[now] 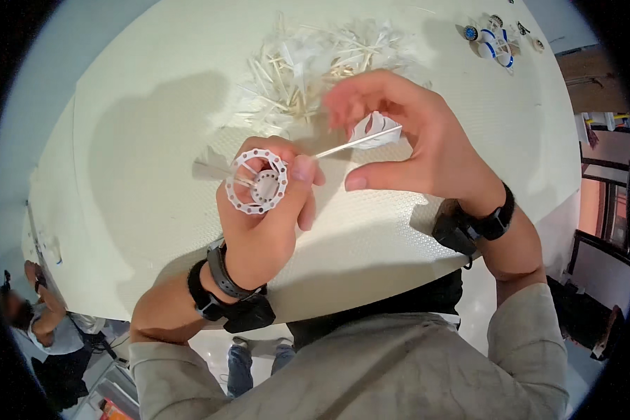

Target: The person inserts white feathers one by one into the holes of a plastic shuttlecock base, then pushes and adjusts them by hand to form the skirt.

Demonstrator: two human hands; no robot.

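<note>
Left hand [276,227] clamped on the white frame [266,187], right hand [430,143] gaping round the vane [374,124] at two o'clock, contact unclear; best keep that stick [339,148] steady!

Open passage, by my view: tabletop [140,126], far left, and right of the right hand [416,143]. Obstacles I list: thin stick [337,148], from left hand [269,210] toward right; white-stick heap [301,73], beyond; blue-and-white parts [493,47], far right.

Ringed pc [267,187] looked matt plastic; stick [339,148] wood-like; heap [297,73] at 12 o'clock filmy, plasticky; tabletop [381,224] dimpled, semi-glossy.
</note>
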